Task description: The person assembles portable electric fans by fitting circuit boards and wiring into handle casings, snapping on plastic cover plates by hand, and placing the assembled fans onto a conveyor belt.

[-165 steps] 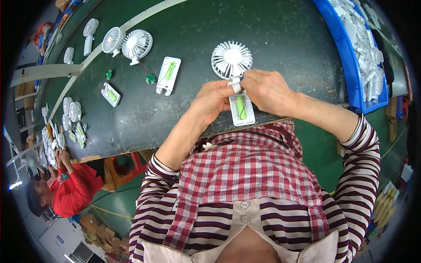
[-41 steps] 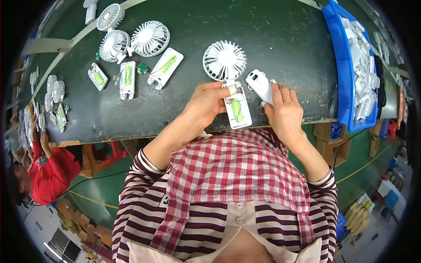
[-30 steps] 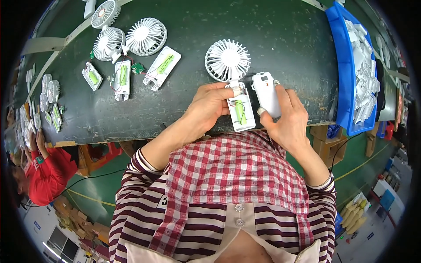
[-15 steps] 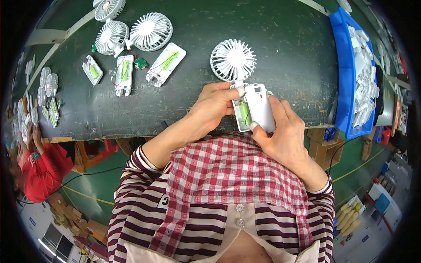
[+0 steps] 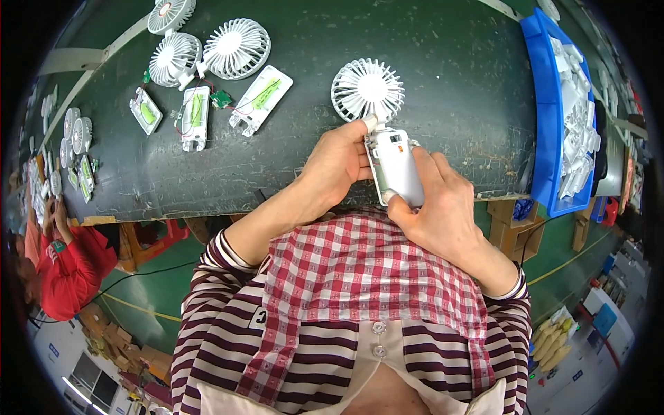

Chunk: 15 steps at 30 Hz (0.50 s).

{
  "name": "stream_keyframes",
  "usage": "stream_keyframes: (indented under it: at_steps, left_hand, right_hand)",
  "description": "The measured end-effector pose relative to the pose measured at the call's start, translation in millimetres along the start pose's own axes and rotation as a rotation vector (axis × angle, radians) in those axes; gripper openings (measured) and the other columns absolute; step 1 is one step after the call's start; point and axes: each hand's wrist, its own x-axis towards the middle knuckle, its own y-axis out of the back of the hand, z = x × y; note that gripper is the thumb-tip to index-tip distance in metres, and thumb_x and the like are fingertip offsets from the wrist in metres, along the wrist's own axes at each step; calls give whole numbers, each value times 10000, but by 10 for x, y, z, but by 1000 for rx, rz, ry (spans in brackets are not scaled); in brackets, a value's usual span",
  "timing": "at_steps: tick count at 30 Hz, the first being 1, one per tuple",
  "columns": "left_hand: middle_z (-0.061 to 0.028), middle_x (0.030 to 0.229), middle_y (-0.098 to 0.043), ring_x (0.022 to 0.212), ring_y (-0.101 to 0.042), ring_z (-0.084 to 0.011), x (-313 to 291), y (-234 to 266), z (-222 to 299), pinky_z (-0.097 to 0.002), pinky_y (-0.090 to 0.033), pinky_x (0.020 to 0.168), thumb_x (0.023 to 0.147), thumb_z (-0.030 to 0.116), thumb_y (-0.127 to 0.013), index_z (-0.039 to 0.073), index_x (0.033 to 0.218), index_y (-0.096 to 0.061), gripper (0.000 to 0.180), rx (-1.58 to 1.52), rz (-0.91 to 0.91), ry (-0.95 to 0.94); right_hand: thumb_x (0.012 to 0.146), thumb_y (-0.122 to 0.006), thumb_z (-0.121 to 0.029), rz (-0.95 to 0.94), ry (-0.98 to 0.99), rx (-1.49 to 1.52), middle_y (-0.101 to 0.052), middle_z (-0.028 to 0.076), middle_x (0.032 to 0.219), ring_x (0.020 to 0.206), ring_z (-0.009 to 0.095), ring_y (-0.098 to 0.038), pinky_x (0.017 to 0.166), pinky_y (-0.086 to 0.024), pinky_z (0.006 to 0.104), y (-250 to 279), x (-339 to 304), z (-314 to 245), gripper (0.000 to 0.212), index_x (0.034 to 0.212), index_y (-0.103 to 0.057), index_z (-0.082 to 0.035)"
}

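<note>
Shifted left since the earlier frame, the white cover [image 5: 403,173] now lies over most of the fan's [image 5: 369,90] handle [image 5: 376,183] at the table's [image 5: 456,83] near edge. The right hand [image 5: 443,207] grips the cover by its sides; the left hand [image 5: 337,162] grasps the fan near its neck. Leftward lie 3 open handles [image 5: 199,136] with green batteries [image 5: 265,95].

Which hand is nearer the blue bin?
Right. The right hand holds the cover, left of the blue bin; the left hand, holding the fan, is farther left.
</note>
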Motion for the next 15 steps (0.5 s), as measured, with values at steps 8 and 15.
stream_keyframes:
  at_steps: [8,15]
  left_hand:
    - [-88,965,-570,886,-568,-187,-7,-9,-7,-349,-451,792,887,298,-429,19,1044,-515,332,-10,-42,-18]
    - [-88,1001,-565,894,-568,-198,3,-12,-3,-356,-458,803,911,308,-358,25,1078,-484,352,26,-58,5]
  right_hand:
    - [600,-643,-113,-31,-7,-10,-526,168,762,594,313,-568,525,-475,385,-61,60,-16,504,1038,-489,82]
    - [601,-645,-117,-40,-11,-31,-531,174,770,589,315,-574,513,-484,387,-90,77,4,511,1040,-486,92]
